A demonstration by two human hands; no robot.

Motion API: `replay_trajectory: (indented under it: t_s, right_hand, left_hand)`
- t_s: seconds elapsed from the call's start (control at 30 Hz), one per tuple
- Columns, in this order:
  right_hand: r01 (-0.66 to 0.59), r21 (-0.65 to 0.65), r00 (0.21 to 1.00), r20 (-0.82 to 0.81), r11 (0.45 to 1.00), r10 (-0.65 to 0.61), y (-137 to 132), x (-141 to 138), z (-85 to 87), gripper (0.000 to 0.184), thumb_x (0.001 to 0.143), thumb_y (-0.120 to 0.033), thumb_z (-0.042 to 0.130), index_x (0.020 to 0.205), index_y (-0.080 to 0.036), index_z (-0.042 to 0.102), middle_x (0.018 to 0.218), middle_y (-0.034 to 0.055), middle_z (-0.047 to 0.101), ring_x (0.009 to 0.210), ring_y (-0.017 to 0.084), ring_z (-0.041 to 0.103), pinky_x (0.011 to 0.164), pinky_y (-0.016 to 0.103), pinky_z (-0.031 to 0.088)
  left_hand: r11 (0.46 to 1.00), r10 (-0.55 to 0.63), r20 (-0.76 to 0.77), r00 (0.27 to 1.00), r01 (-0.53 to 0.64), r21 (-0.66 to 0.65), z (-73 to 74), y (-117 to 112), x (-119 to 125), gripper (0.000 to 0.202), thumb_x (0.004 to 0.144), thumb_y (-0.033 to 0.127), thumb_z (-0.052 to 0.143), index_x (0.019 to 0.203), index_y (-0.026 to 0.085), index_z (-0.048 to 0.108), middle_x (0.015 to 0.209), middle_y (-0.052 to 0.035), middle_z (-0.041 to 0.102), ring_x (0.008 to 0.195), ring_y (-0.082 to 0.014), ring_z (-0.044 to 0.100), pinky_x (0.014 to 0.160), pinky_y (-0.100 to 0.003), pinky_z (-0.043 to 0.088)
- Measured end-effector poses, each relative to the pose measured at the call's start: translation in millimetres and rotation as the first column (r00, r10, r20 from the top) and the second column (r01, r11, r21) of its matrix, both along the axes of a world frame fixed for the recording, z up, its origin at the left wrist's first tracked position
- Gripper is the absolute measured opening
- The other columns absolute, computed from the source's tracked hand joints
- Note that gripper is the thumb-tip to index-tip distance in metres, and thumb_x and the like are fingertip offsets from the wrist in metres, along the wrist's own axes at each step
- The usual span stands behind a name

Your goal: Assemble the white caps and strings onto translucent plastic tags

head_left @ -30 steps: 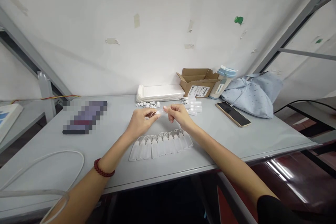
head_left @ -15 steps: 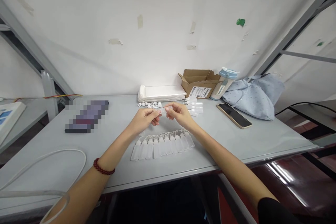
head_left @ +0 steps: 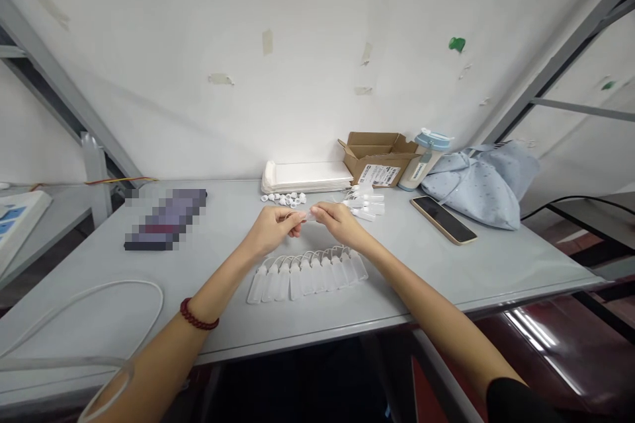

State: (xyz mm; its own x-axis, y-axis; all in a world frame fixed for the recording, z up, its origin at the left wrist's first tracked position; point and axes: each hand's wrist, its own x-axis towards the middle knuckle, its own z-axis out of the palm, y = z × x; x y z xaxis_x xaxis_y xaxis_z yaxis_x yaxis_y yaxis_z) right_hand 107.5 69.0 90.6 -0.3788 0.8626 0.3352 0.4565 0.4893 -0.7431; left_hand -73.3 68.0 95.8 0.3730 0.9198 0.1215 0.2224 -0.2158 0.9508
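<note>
Over the middle of the grey table [head_left: 496, 264], my left hand [head_left: 274, 228] and my right hand [head_left: 338, 223] meet fingertip to fingertip. Together they pinch a small clear plastic bottle [head_left: 307, 215] held level between them. Below the hands lies a row of several small clear bottles [head_left: 305, 273] side by side, each with a looped cap strap. Behind the hands sit loose white caps [head_left: 285, 198] and more small bottles [head_left: 364, 203]. A red bead bracelet is on my left wrist.
At the back stand a stack of white flat packs [head_left: 305, 176], an open cardboard box [head_left: 380, 157], a blue-lidded cup [head_left: 421, 158] and a light blue cloth bag [head_left: 476, 188]. A phone [head_left: 443, 219] lies right. Clear tubing [head_left: 84, 324] loops at the front left.
Both hands have come a little closer together and slightly lower, still pinching the small bottle. The view has shifted slightly.
</note>
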Motion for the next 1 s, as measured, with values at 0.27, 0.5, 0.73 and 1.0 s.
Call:
replay_trajectory:
  t_s: [0.27,0.5,0.73,1.0]
  right_hand:
    - [-0.018,-0.197,0.993,-0.117,0.980,-0.005,4,3,-1.5,0.043,0.086,-0.050,0.041,0.057,-0.019,0.035,0.056,-0.0046,0.034,0.051,0.008,0.030,0.051,0.023,0.024]
    - [0.109,-0.155,0.967,-0.214,0.982,-0.141,8,12,3.9,0.046,0.088,-0.050,0.040,0.055,-0.019,0.034,0.050,-0.0045,0.035,0.047,0.008,0.030,0.049,0.023,0.024]
    - [0.356,0.317,0.920,0.042,0.879,-0.389,22,41,6.1,0.030,0.088,-0.037,0.046,0.074,-0.016,0.063,0.060,0.0015,0.058,0.056,0.013,0.049,0.059,0.024,0.034]
    - [0.410,0.372,0.873,0.105,0.833,-0.476,35,56,-1.0,0.024,0.083,-0.034,0.053,0.085,-0.015,0.068,0.074,0.0047,0.067,0.059,0.015,0.055,0.062,0.026,0.040]
  left_hand:
    - [0.957,0.039,-0.245,0.969,0.034,0.287,-3.0,-3,1,0.032,0.084,0.037,0.050,0.061,0.016,0.057,0.061,0.0006,0.060,0.060,-0.0124,0.053,0.059,-0.023,0.041]
    - [0.837,0.343,-0.191,0.920,-0.207,0.506,1.4,8,-10,0.028,0.084,0.039,0.049,0.078,0.017,0.065,0.073,-0.0017,0.067,0.067,-0.0138,0.058,0.061,-0.022,0.043]
    - [0.797,0.535,-0.384,0.752,-0.298,0.526,-23.9,49,-45,0.026,0.080,0.025,0.045,0.089,0.015,0.067,0.091,-0.0086,0.070,0.084,-0.0211,0.062,0.079,-0.031,0.048]
    - [0.853,0.421,-0.506,0.753,-0.138,0.504,-44.5,65,-47,0.037,0.082,0.029,0.044,0.108,0.014,0.065,0.124,-0.0106,0.060,0.115,-0.0268,0.051,0.094,-0.040,0.043]
